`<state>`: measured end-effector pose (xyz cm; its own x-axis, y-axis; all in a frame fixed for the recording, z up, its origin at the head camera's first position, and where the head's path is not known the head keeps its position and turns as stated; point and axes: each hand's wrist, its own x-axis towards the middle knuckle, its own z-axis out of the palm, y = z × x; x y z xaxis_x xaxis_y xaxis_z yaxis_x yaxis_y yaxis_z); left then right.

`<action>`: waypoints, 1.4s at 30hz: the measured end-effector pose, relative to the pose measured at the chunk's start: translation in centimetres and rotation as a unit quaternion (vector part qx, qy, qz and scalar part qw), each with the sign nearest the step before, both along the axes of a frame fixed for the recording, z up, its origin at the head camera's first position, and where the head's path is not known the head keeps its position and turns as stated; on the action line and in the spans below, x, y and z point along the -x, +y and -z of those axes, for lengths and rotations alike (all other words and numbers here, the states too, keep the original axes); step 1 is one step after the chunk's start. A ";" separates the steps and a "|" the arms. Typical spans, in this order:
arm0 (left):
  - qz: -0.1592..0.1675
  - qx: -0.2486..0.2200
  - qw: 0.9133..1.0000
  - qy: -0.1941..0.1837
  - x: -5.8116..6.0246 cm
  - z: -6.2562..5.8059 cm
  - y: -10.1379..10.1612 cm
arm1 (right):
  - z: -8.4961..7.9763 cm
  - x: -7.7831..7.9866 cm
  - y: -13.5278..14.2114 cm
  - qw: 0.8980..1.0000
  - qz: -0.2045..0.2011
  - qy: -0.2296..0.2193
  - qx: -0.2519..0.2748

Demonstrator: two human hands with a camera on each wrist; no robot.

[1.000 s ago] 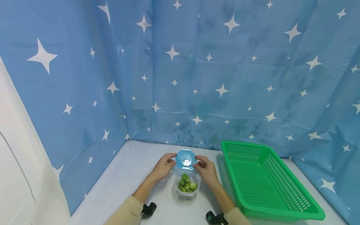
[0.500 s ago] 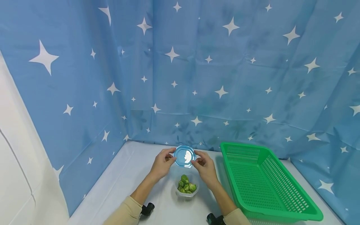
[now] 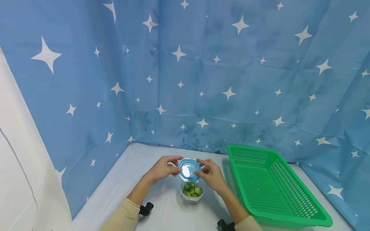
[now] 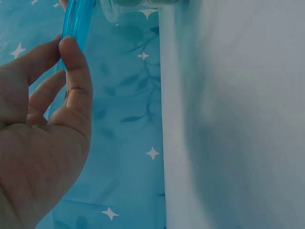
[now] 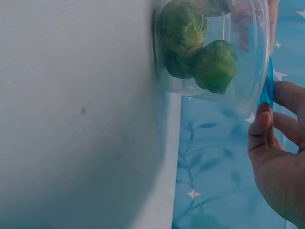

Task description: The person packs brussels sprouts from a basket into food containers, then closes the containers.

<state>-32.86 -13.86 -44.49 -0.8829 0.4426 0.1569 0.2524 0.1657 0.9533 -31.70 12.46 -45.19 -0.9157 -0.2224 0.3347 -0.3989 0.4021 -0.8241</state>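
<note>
Between both hands is a translucent blue lid (image 3: 189, 170), held just above and behind a clear plastic container (image 3: 192, 199). My left hand (image 3: 164, 168) pinches the lid's left edge between thumb and fingers, and the left wrist view shows that lid (image 4: 78, 24) edge-on. On the opposite edge, my right hand (image 3: 212, 175) pinches it the same way. Several Brussels sprouts (image 3: 192, 190) lie in the container, which stands on the table; the lid overlaps its far rim in the head view. From the right wrist, sprouts (image 5: 215, 66) show through the clear wall.
A large green plastic basket (image 3: 277, 183) with perforated walls stands on the right of the white table (image 3: 167, 205). Behind and to the left hangs a blue curtain (image 3: 202, 80) with white stars.
Both hands first raise the lid slightly away from the container, then bring it back nearer and lower, so it now overlaps the far rim. The container and basket stay put.
</note>
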 end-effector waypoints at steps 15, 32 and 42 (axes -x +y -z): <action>0.088 0.050 0.993 -0.061 0.1 0.9 -0.7 | 0.2 -0.4 1.1 0.995 -0.076 -0.050 -0.045; 0.118 0.073 0.987 -0.085 -0.2 1.1 -0.4 | 1.5 0.2 1.6 0.993 -0.103 -0.014 -0.058; 0.120 0.087 0.986 -0.082 -0.2 1.1 -0.3 | 2.5 0.5 1.6 0.991 -0.103 0.048 -0.077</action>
